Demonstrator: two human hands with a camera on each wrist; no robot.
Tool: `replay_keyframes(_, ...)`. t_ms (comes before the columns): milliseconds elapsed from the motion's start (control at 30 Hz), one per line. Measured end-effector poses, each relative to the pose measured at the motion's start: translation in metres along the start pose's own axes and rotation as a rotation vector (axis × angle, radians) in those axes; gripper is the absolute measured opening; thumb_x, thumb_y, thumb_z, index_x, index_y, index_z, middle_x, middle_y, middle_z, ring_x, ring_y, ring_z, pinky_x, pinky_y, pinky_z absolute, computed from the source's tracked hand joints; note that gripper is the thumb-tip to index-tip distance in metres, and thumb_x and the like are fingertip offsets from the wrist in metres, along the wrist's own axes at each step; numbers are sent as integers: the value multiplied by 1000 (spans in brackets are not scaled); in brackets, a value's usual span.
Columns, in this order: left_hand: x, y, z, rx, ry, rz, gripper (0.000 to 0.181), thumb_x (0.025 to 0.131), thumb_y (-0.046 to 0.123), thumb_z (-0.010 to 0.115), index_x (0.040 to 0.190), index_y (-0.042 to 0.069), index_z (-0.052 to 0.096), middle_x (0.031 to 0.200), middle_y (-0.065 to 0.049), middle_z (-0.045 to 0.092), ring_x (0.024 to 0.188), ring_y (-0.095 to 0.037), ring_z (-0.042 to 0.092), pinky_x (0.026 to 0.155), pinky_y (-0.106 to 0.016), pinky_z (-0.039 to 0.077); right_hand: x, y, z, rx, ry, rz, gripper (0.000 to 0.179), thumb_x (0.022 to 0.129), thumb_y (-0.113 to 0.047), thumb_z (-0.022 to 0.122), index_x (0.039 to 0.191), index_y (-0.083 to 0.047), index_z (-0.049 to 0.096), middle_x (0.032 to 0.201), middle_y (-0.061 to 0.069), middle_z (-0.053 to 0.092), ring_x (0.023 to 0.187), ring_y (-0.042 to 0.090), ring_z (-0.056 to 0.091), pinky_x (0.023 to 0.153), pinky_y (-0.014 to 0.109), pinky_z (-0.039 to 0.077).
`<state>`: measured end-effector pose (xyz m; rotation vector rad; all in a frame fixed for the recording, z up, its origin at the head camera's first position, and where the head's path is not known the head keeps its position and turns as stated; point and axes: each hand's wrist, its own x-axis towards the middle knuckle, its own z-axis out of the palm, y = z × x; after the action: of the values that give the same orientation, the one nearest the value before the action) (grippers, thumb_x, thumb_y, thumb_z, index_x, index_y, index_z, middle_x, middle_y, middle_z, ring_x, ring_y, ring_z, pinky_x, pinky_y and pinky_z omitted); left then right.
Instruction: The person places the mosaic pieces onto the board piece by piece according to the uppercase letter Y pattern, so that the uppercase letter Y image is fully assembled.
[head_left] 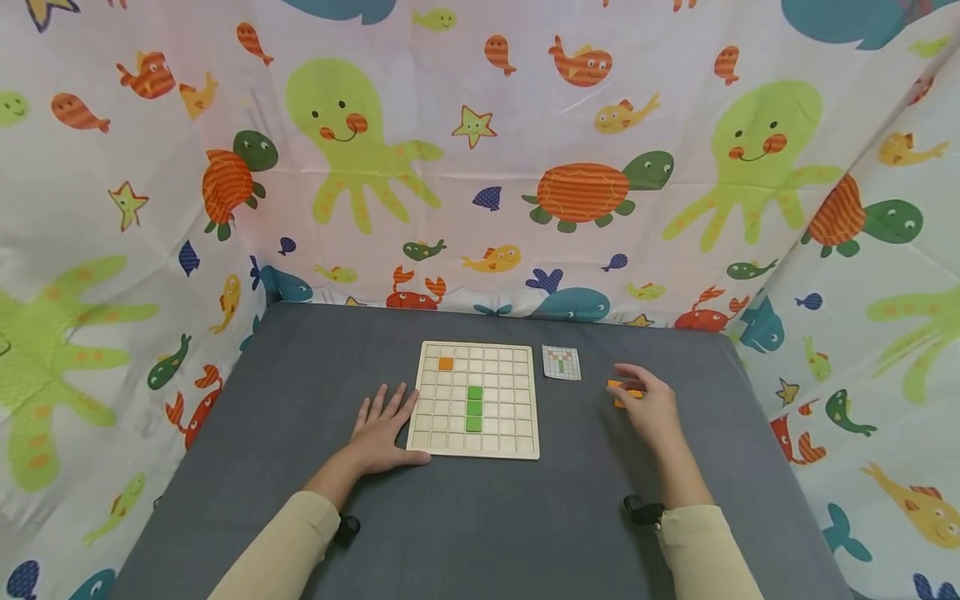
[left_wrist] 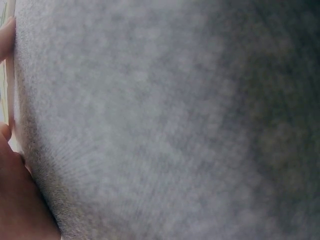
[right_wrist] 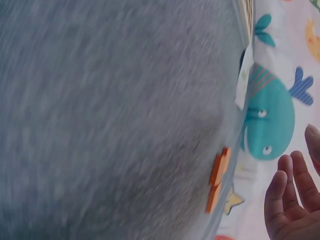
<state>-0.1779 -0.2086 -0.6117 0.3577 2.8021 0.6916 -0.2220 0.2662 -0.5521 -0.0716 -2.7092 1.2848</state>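
Observation:
A square wooden grid board (head_left: 506,444) lies flat on the grey table. One orange tile (head_left: 446,364) sits in its upper left part, and three green tiles (head_left: 474,407) form a column near its middle. My left hand (head_left: 381,437) rests at the board's left edge, fingers spread, with the thumb by the lower left corner. Loose orange tiles (right_wrist: 218,170) lie on the cloth to the right of the board. Above them hovers my right hand (head_left: 651,408), its fingers apart from the tiles and nothing seen in them in the right wrist view.
A small printed card (head_left: 561,362) with a coloured grid pattern lies between the board and the loose tiles. Grey cloth (head_left: 480,525) covers the table. A curtain (head_left: 480,167) with sea animals encloses its back and sides.

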Motion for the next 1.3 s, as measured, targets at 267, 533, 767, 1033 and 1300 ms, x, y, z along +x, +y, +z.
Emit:
replay_keyframes(267,-2,3,-2,-20,-1,-7,122,72,81,69,164,25,12,172,-5,2,156,-36,-14,121,-61,-11,0,17,-15,22,11,58,39,94,-21,74,132,-14,66,132,10,67,114,30,66,72,6,47)
replay_keyframes(533,-1,2,0,-20,7,5,122,72,79,71,164,24,15,171,-8,5,156,-38,-12,121,-63,-10,1,34,-23,-26,-15,111,44,96,-26,72,136,-11,63,135,14,65,119,34,62,89,43,55)
replay_keyframes(767,1,-1,2,10,-2,-13,124,69,88,63,164,30,9,172,-1,0,156,-33,-15,122,-60,-10,10,47,-26,-82,-99,159,48,93,-17,74,138,-8,61,132,20,65,115,35,63,80,38,55)
replay_keyframes(1033,2,-3,3,22,0,-4,125,68,91,61,164,29,10,172,-2,1,156,-34,-15,122,-60,-9,18,60,-25,-112,-167,189,47,94,-17,74,139,-9,61,135,21,63,114,36,63,86,44,53)
replay_keyframes(1300,1,-4,4,16,3,-16,126,67,93,58,164,29,10,172,-2,1,156,-34,-14,122,-59,-10,20,65,-21,-182,-174,120,42,91,-14,76,131,-6,68,111,18,67,93,27,59,78,39,47)
